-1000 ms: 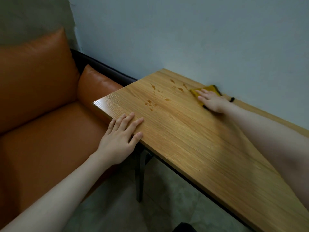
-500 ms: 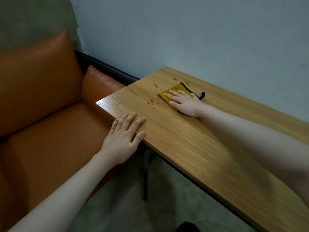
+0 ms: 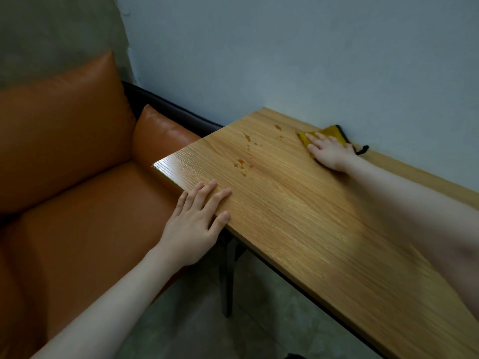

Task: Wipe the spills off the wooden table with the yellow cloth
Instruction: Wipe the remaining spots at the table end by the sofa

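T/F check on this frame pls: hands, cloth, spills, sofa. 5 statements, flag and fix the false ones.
1. The right hand lies flat on the yellow cloth near the wall. True.
2. The left hand grips a second cloth. False: it rests with straight fingers on the near edge of the wooden table and holds nothing.
3. Spills show on the wood to the left of the cloth. True.
4. The cloth covers every wet spot. False: several drops lie bare, apart from the cloth, toward the table's end by the sofa.
5. An orange sofa stands beside the table's left end. True.
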